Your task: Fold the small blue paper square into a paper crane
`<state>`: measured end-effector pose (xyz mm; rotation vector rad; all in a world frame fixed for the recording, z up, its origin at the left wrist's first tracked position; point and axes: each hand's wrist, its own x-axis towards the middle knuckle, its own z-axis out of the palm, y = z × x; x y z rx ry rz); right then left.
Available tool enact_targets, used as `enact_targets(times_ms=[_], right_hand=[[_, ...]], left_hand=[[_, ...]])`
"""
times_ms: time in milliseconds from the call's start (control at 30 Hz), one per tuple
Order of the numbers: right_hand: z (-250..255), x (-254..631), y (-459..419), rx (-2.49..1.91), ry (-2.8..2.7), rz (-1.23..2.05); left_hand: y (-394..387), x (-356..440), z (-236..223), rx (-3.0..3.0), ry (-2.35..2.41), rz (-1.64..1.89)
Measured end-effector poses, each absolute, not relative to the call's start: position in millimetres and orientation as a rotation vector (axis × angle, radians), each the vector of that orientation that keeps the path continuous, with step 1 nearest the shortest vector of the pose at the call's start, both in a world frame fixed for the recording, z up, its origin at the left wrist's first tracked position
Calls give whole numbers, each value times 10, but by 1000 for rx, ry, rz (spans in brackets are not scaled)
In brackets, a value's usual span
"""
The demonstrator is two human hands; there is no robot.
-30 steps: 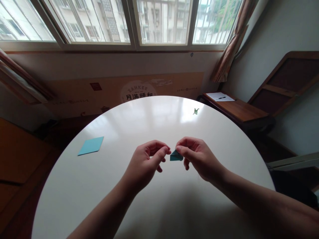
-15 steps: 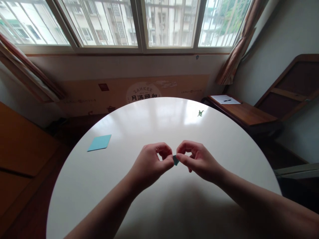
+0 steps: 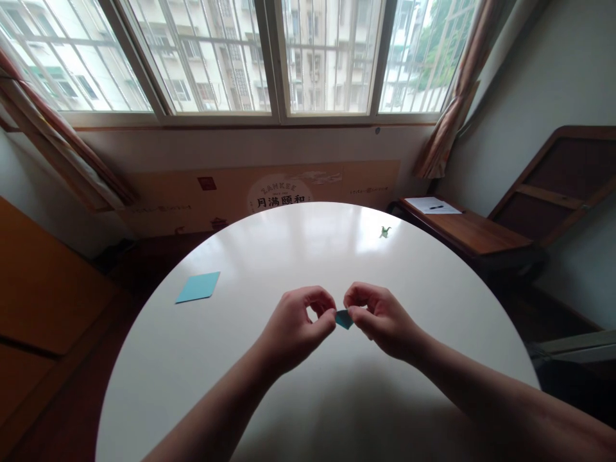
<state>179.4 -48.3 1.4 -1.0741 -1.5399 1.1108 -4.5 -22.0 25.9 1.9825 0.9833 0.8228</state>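
Note:
Between my two hands is a small folded piece of teal paper [image 3: 344,319], held above the white table. My left hand [image 3: 304,327] pinches its left side between thumb and forefinger. On the opposite side, my right hand [image 3: 380,316] pinches the right edge the same way. The paper tapers to a point at the bottom; its upper part and ends are partly covered by fingertips. Left of my hands lies a light-blue square of paper [image 3: 198,287], flat on the table. A small green folded paper figure [image 3: 384,231] rests near the table's far right edge.
The round white table [image 3: 158,385] has a curved edge. Beyond it, a large printed cardboard panel [image 3: 332,186] leans below the window. At the right, a wooden chair [image 3: 491,231] carries a white sheet [image 3: 423,204] with a pen on it.
The view has tilted up slightly, so everything sits lower. My hands have drawn a little apart at the paper, and more of the teal piece shows between the fingertips.

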Motion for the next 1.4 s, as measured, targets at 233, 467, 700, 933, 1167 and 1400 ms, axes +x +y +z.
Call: enact_targets(times_ms=[233, 467, 700, 933, 1167, 1400], right_hand=[[24, 1771, -488, -1063, -1520, 1089], [21, 1763, -495, -1046, -1541, 1113], [27, 1788, -491, -1103, -1628, 1093], [-36, 1776, -474, -1130, -1618, 981], [1, 1782, -498, -1121, -1696, 909], [-18, 1808, -466, -1141, -1735, 825]], left_hand=[[-220, -61, 287, 1939, 965, 854], [-210, -52, 259, 1959, 1018, 855], [-235, -50, 239, 2133, 1072, 876], [-265, -19, 264, 2142, 1017, 893], [-248, -18, 204, 2177, 1046, 892], [-240, -11, 202, 2176, 1044, 883]])
